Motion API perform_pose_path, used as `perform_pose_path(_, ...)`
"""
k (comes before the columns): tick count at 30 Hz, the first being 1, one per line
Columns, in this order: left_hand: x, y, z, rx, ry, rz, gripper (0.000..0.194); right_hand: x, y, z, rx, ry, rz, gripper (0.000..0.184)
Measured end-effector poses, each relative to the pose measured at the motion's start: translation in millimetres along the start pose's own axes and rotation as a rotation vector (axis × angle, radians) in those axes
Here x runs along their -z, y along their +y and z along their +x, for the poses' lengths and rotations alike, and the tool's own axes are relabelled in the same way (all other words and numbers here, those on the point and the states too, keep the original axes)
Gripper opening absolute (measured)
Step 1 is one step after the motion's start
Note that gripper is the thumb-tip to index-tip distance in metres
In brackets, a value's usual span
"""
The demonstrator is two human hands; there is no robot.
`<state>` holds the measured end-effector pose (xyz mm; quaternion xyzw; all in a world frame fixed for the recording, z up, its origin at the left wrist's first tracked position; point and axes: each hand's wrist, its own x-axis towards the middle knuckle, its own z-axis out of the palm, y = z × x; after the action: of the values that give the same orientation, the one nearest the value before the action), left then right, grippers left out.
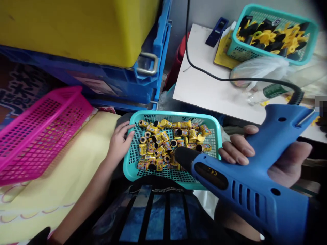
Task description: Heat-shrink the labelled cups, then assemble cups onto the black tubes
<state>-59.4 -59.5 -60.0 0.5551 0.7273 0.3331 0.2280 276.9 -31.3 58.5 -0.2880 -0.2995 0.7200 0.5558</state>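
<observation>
The right hand's fingers (237, 151) are wrapped round a blue heat gun (242, 177), its black nozzle over the teal basket (218, 136) of small yellow cylinders (167, 146) just beyond them; across, the left hand's fingers (129, 131) rest loosely spread at the basket's rim, grasping nothing.

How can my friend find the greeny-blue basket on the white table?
Find the white table, upper right. The turquoise basket sits beside the see-through bag. It holds loose yellow and black pieces; the similar basket by the left hand holds little patterned tubes.
</observation>
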Motion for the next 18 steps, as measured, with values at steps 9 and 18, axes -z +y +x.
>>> perform_pose_path(9, 3.7, 6.6, -0.1, 0.134, -0.051, -0.003, 0.046, -17.2, 15.9, 6.6, -0.084, -0.019, 0.078, 0.05)
perform_pose_path(18, 3.6, 5.7, 0.6, 0.114, -0.042, -0.032, 0.044, -23.4, 20.3, 5.6, -0.105, -0.073, 0.044, 0.05)
